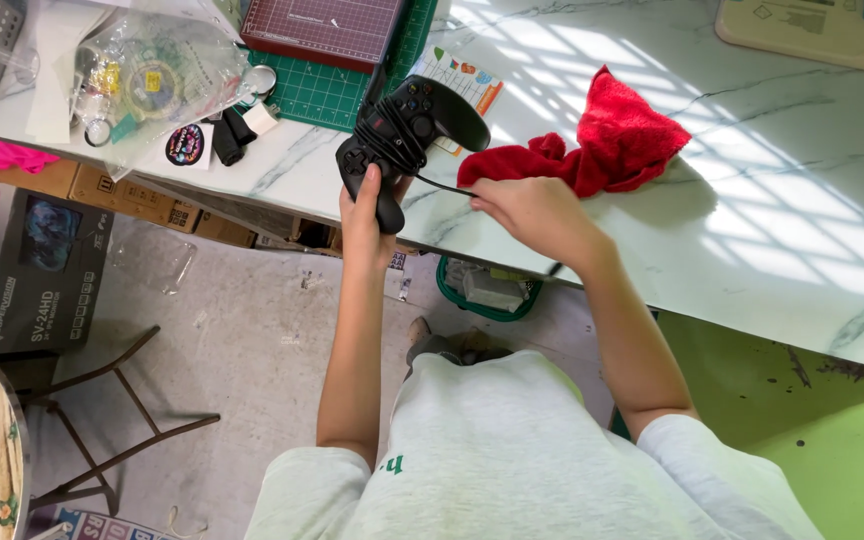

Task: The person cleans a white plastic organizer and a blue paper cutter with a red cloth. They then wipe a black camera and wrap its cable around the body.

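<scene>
Looks like a home hobby/repair workshop: marble-pattern worktable (pixel 752 230) w/ green cutting mat (pixel 327 90), plastic bag of small parts (pixel 152 80), red rag (pixel 602 150). Underneath, cardboard boxes (pixel 122 195), boxed electronics (pixel 37 270), bare concrete floor (pixel 242 350) w/ scattered bits.

l hand (pixel 365 215) on controller (pixel 407 135), r hand (pixel 524 208) on cable (pixel 444 184)

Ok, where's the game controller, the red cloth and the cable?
game controller (pixel 414 122), head view, on its black middle body.
red cloth (pixel 617 140), head view, on the bunched upper fold.
cable (pixel 444 185), head view, on the taut stretch beside the right hand (pixel 527 208).
</scene>
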